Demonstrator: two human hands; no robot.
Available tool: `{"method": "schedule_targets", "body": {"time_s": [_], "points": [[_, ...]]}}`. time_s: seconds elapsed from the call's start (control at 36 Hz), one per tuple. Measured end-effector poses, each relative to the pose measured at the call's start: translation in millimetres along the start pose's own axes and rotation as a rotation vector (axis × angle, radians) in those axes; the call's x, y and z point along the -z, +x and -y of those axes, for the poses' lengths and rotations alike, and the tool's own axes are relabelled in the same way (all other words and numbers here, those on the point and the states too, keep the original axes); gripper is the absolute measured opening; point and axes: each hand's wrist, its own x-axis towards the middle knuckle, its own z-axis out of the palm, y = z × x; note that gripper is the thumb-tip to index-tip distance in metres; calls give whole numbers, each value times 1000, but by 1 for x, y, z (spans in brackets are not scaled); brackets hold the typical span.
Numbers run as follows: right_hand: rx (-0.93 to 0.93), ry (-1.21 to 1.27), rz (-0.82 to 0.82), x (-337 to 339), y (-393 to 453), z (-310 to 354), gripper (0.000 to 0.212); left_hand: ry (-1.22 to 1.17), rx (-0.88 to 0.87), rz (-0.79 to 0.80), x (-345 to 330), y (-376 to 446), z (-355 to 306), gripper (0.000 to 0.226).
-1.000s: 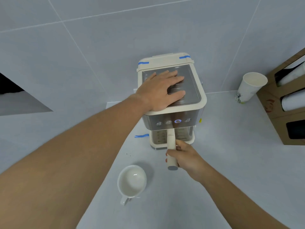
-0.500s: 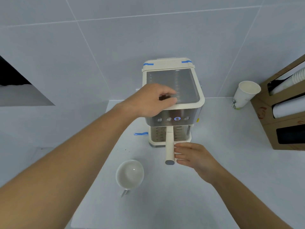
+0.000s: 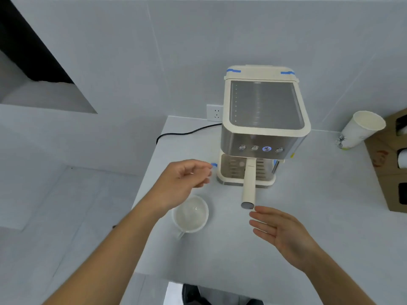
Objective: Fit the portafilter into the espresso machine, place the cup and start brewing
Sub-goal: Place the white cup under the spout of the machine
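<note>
The cream and steel espresso machine (image 3: 264, 119) stands at the back of the white counter, one button lit blue. The portafilter (image 3: 248, 186) sits under its front, its cream handle pointing straight toward me. A white ceramic cup (image 3: 192, 213) rests empty on the counter to the left of the handle, partly behind my wrist. My left hand (image 3: 185, 183) hovers above the cup, fingers loosely curled and holding nothing. My right hand (image 3: 279, 230) is open just below and right of the handle's end, apart from it.
A paper cup (image 3: 359, 129) stands at the back right beside a brown cardboard cup dispenser (image 3: 387, 172). A black power cord (image 3: 187, 132) runs from a wall socket (image 3: 214, 113) to the machine. The counter's left edge (image 3: 149, 172) drops to a lower surface.
My left hand has left the machine's top and come down over the cup. My right hand has let go of the portafilter handle and drawn back, open.
</note>
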Motion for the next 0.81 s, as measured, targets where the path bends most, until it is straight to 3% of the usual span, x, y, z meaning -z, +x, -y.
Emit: {"method": "schedule_targets", "body": {"time_s": [0.42,0.81], "points": [[-204,-118,25,-38,12,-55,28,-331,448,-279,55,-40,126,14],[-172,-214,-33,-86,39,-62,23,-418,616,-279,50,-48,179,12]]}}
